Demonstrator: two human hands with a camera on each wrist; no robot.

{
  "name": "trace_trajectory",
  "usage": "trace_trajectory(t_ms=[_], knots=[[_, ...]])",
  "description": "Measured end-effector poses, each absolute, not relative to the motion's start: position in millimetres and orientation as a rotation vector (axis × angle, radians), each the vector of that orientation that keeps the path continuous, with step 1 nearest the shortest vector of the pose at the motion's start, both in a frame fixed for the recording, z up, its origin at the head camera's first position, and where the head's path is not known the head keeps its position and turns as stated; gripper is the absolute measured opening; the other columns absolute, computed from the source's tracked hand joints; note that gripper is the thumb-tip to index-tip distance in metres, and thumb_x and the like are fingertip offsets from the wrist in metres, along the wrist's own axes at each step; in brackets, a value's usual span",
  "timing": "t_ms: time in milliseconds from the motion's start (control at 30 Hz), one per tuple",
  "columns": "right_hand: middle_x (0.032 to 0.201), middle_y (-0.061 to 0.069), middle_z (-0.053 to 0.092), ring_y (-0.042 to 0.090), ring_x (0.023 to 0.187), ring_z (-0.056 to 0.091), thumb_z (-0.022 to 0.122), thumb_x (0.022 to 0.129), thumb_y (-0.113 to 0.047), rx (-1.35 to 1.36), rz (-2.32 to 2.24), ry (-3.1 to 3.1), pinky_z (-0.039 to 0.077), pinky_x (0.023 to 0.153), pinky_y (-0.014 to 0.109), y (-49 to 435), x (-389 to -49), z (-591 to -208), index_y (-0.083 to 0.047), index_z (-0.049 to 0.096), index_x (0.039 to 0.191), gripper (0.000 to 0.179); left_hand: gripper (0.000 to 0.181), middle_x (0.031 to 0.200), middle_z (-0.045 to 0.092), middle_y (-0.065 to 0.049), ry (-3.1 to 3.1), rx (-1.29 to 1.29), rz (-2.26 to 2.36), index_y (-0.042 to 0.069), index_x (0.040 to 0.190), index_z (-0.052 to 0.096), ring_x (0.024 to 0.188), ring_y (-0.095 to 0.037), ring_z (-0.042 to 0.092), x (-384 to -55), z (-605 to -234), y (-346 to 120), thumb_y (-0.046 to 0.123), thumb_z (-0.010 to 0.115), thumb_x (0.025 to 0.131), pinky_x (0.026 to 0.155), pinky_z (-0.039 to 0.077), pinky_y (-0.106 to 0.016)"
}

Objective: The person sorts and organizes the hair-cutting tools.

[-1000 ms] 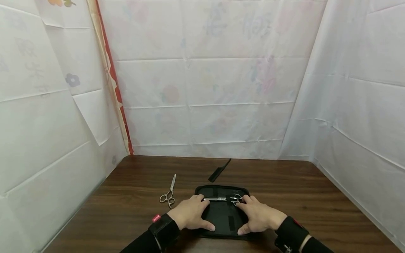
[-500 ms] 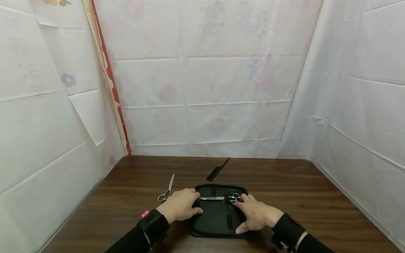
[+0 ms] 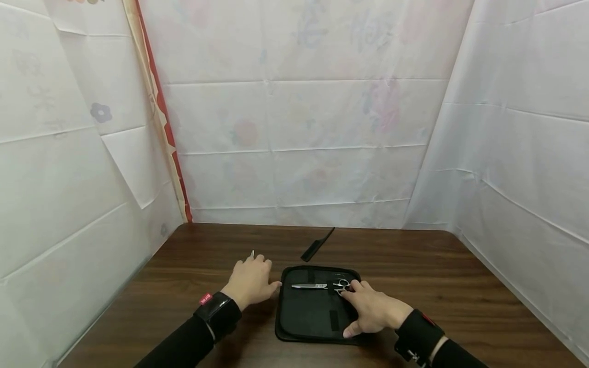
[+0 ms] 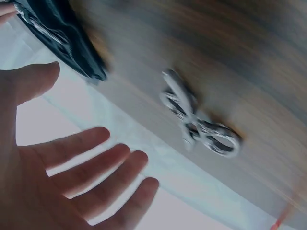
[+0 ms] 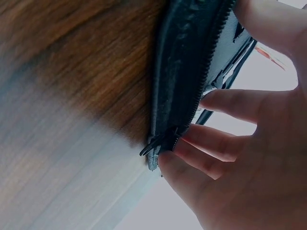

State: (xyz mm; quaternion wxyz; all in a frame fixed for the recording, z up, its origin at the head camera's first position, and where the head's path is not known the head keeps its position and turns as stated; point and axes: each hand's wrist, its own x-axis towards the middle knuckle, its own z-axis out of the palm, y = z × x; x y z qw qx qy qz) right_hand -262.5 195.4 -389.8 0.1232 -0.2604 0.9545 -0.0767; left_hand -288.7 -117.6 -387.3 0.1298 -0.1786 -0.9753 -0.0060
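A flat black zip case (image 3: 306, 319) lies opened out on the table, with silver scissors (image 3: 309, 286) tucked under a strap inside. My right hand (image 3: 375, 306) rests on the case's right edge, thumb at the near corner and fingertips by the scissors' finger rings. In the right wrist view those fingers (image 5: 232, 105) touch the zip edge near the zip pull (image 5: 153, 143). Left of the case, my left hand (image 3: 252, 281) hovers with spread fingers and holds nothing. Beneath it is a second pair of scissors (image 4: 180, 93), on the table and apart from the hand; in the head view mostly hidden.
A black comb (image 3: 315, 248) with a thin tail lies beyond the case. White sheeting (image 3: 294, 179) hangs behind the brown wooden table (image 3: 391, 255) and along both sides.
My left hand has left the case's left edge and moved left and away from me, over the loose scissors. The right hand stays at the case's right edge.
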Motion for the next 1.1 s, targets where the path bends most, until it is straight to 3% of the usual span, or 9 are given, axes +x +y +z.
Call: trace_trajectory(t_ms=[200,333,500,700,900,1100], knots=[[0.132,0.009,0.049,0.027,0.119,0.048,0.083,0.079,-0.055,-0.747,-0.217,2.785,0.05,0.09,0.047,195,-263,-389,-0.007,0.056,0.144,0.085,0.066,0.122,0.064,-0.025,-2.893,-0.352,0.014,-0.001,0.121,0.067,0.105,-0.041,0.064,-293,-389,-129,0.057,0.072,0.088,0.078,0.057,-0.053],[0.135,0.009,0.049,0.028,0.122,0.048,0.083,0.078,-0.055,-0.725,-0.222,2.789,0.051,0.09,0.047,195,-262,-389,-0.008,0.056,0.144,0.086,0.07,0.107,0.064,-0.023,-2.934,-0.272,0.016,-0.003,0.119,0.067,0.094,-0.039,0.065,-293,-389,-136,0.059,0.073,0.086,0.072,0.057,-0.05],[0.133,0.009,0.05,0.027,0.12,0.049,0.084,0.077,-0.055,-0.722,-0.221,2.796,0.051,0.089,0.047,195,-262,-390,-0.007,0.057,0.144,0.086,0.067,0.093,0.061,-0.02,-2.991,-0.202,-0.013,-0.005,0.105,0.069,0.084,-0.037,0.063,-293,-389,-142,0.059,0.075,0.085,0.071,0.056,-0.051],[0.131,0.009,0.05,0.027,0.119,0.048,0.085,0.077,-0.053,-0.734,-0.24,2.795,0.051,0.087,0.046,195,-262,-391,-0.006,0.056,0.144,0.086,0.065,0.092,0.059,-0.019,-3.072,-0.163,-0.025,-0.003,0.091,0.069,0.08,-0.033,0.059,-293,-390,-147,0.062,0.07,0.088,0.072,0.055,-0.049],[0.127,0.007,0.049,0.026,0.117,0.048,0.086,0.076,-0.051,-0.739,-0.245,2.796,0.051,0.084,0.044,193,-262,-391,-0.006,0.056,0.143,0.086,0.063,0.095,0.057,-0.02,-3.112,-0.179,-0.017,-0.001,0.091,0.07,0.087,-0.035,0.058,-296,-394,-154,0.062,0.067,0.09,0.076,0.054,-0.051],[0.126,0.007,0.05,0.026,0.116,0.048,0.086,0.076,-0.051,-0.739,-0.244,2.799,0.051,0.084,0.044,193,-263,-391,-0.006,0.056,0.143,0.086,0.051,0.098,0.054,-0.021,-3.185,-0.171,-0.135,0.001,0.088,0.063,0.089,-0.034,0.057,-299,-388,-158,0.051,0.071,0.092,0.078,0.053,-0.052]])
